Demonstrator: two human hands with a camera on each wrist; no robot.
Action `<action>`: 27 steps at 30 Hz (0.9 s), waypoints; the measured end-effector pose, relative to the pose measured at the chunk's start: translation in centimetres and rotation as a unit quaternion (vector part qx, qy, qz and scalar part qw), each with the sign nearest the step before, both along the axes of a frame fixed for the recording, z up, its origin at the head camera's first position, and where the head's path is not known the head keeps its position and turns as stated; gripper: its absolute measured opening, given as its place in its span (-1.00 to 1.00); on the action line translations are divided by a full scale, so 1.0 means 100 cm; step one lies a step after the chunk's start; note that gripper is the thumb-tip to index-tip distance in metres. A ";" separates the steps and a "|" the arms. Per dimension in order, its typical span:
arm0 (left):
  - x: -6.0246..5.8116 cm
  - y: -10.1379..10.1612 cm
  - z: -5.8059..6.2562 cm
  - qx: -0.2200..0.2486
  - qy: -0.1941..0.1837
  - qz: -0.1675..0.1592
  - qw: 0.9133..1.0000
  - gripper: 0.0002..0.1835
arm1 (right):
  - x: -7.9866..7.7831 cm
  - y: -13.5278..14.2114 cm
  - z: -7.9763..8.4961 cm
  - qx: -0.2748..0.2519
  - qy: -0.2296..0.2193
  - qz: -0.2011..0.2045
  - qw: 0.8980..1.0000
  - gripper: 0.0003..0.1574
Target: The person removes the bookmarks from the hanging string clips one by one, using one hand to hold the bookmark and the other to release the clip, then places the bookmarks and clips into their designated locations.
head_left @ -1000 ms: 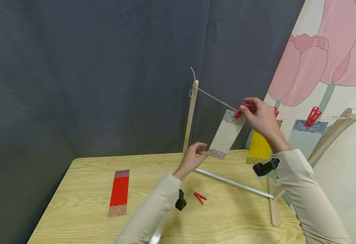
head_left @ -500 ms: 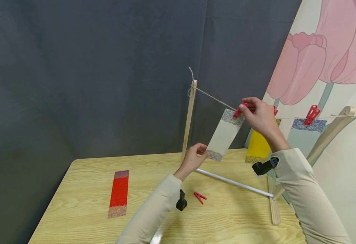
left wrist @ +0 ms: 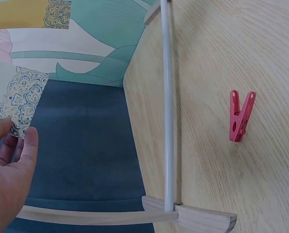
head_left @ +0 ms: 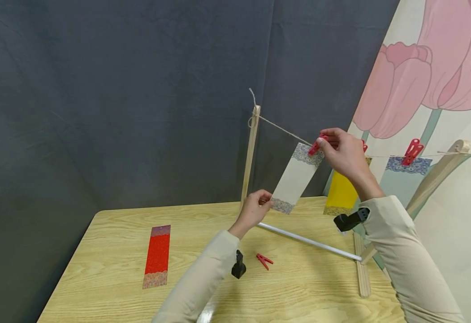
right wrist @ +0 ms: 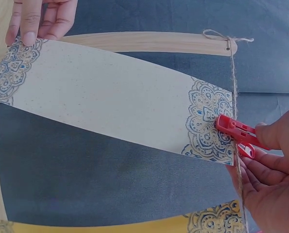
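Note:
A white card [head_left: 295, 179] with lace-patterned ends hangs tilted at the twine [right wrist: 233, 73]. My right hand [head_left: 345, 154] pinches a red clothespin [right wrist: 239, 132] whose jaws sit over the card's upper patterned end and the twine. My left hand [head_left: 253, 208] pinches the lower corner of the card between thumb and fingers, as the right wrist view shows. Below the hands, another red clothespin [left wrist: 240, 116] lies on the table. A red card [head_left: 157, 255] with patterned ends lies flat at the table's left.
The twine runs between two wooden posts [head_left: 251, 154] joined by a white rod [head_left: 309, 242] low over the table [head_left: 110, 269]. Beyond the right hand hang a yellow card [head_left: 341, 193] and a pale blue-green card [head_left: 402, 184], the latter under a red clothespin [head_left: 412, 152].
My left hand has come to the lower corner of the white card and taken hold of it, swinging that end slightly left. The right hand stays at the clothespin.

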State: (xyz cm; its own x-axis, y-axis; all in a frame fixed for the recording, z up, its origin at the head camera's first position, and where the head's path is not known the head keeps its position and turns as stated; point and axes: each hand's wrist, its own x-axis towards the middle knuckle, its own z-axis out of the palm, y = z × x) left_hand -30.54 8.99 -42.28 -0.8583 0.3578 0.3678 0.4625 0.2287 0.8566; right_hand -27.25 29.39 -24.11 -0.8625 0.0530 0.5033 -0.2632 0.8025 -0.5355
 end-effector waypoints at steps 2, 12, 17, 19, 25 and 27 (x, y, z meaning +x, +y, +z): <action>-0.001 -0.001 0.000 0.003 -0.002 -0.003 1.000 -0.92 | -0.002 0.002 -0.001 -0.001 -0.003 0.002 1.000 -0.40; -0.003 -0.002 0.002 0.015 -0.002 0.000 1.000 -0.94 | 0.000 -0.001 0.003 0.001 0.003 0.008 1.000 -0.43; -0.004 -0.003 0.003 0.017 -0.009 -0.001 1.000 -0.94 | 0.005 -0.008 0.010 0.025 0.006 -0.003 1.000 -0.47; -0.005 -0.003 0.003 0.019 -0.009 0.000 1.000 -0.94 | 0.004 -0.008 0.010 0.026 0.009 -0.006 1.000 -0.49; -0.006 -0.003 0.002 0.026 -0.002 0.005 1.000 -0.95 | -0.037 0.028 -0.021 0.023 0.037 -0.018 0.999 -0.47; -0.006 -0.003 0.002 0.028 -0.004 0.007 1.000 -0.95 | -0.058 0.046 -0.036 0.032 0.050 -0.035 0.998 -0.47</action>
